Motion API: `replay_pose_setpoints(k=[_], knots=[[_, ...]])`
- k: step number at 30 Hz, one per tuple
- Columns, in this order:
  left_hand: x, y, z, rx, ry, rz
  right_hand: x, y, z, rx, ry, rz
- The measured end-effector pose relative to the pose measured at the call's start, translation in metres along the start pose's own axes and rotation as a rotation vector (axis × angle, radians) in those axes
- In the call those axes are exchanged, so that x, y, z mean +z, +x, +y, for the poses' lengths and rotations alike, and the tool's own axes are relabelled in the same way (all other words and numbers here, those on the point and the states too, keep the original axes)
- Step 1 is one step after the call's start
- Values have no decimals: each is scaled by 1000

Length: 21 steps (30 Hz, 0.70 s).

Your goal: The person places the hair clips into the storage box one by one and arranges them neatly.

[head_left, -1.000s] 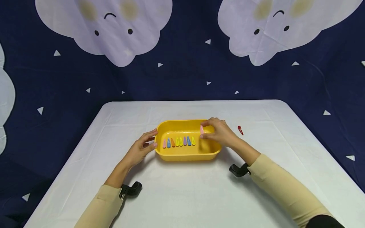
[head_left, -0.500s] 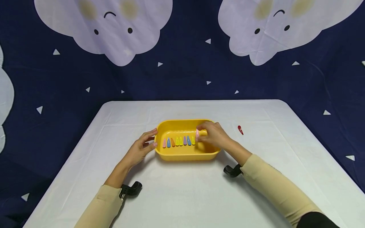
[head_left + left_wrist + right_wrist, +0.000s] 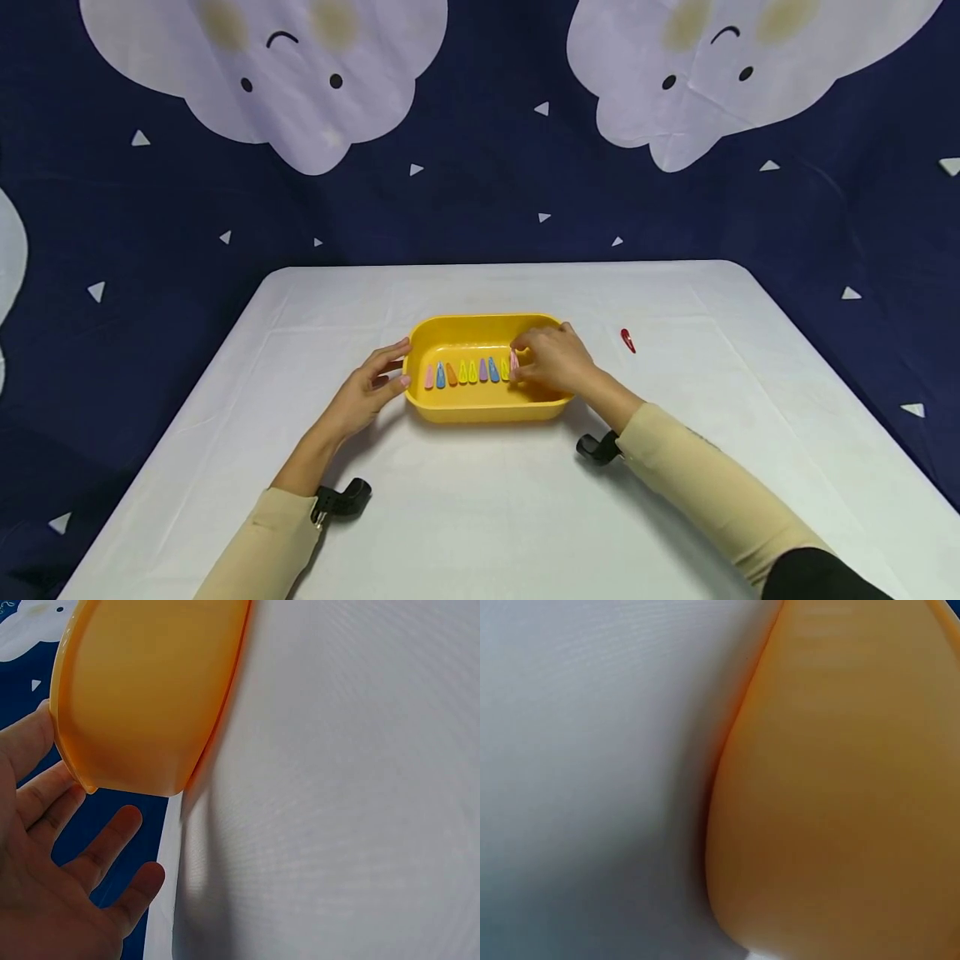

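Note:
A yellow tray [image 3: 489,414] holds a row of small snap hair clips [image 3: 452,374] in pink, blue, orange, yellow and purple. My right hand [image 3: 557,358] reaches in over its right side and pinches a pink hair clip [image 3: 513,362] between thumb and fingers, at the right end of the row. At the tray's left end, my left hand [image 3: 369,390] touches the rim with its fingertips and thumb. The left wrist view has this left hand [image 3: 56,847] with fingers spread, some off the tray's outer wall [image 3: 142,697]. In the right wrist view, only tray wall and cloth show.
A red hair clip [image 3: 627,340] lies on the white table [image 3: 465,508] to the right of the tray. Behind the table's far edge hangs a dark blue cloth [image 3: 480,200] with white clouds and triangles.
My right hand has moved left and slightly down inside the tray, carrying the pink hair clip to the row's right end. The left hand has stayed on the rim.

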<state>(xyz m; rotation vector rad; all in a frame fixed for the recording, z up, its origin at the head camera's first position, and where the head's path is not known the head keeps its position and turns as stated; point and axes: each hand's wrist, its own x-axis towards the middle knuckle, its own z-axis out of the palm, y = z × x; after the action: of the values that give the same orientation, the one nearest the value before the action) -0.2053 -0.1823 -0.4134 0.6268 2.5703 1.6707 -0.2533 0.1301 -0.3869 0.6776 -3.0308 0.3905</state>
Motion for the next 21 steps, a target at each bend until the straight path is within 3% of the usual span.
replay_pose_setpoints(k=[6, 14, 21], knots=[[-1, 0, 0, 3, 9, 1, 3, 1, -2, -9, -67, 11], [-1, -1, 0, 7, -2, -1, 4, 4, -5, 17, -136, -61], [0, -1, 0, 3, 0, -1, 4, 5, -7, 10, -183, -71]])
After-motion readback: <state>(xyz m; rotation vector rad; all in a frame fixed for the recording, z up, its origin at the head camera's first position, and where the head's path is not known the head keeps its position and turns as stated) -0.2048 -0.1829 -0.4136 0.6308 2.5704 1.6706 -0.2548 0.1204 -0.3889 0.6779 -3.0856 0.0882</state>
